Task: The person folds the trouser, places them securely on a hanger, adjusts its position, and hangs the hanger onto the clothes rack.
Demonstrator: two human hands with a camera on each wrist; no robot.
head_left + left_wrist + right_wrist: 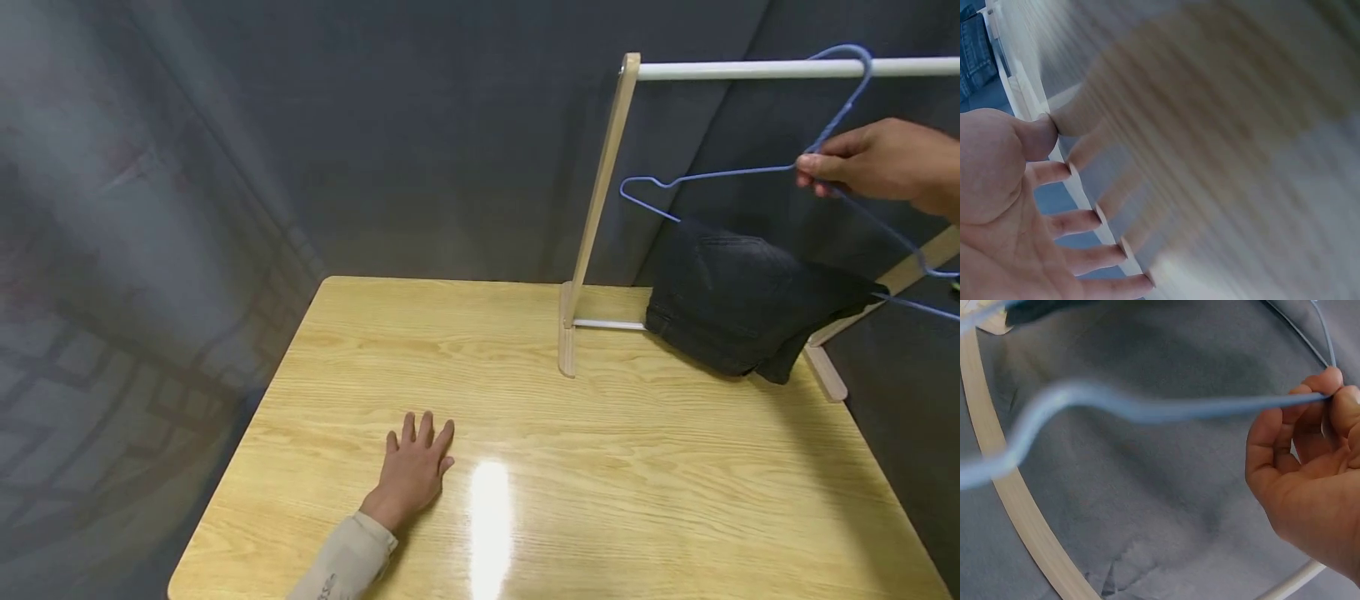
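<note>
My right hand [873, 162] pinches a blue wire hanger [738, 172] just below its hook, at the right of the head view. The hook overlaps the rack's white rail [720, 71] there. Dark jeans [738, 283], folded over the hanger's lower bar, hang beneath my hand. In the right wrist view, thumb and fingertips close on the hanger wire [1210, 407]. My left hand [414, 471] rests palm down on the wooden table [360, 358], fingers spread and straight. The left wrist view shows its fingertips touching the tabletop [1241, 125].
A wooden upright [603, 192] on a flat foot carries the rail's left end. The right-hand foot [827, 373] stands near the table's right edge. A thin white bar [609, 324] runs low between the supports. Dark grey cloth [420, 142] hangs behind the table.
</note>
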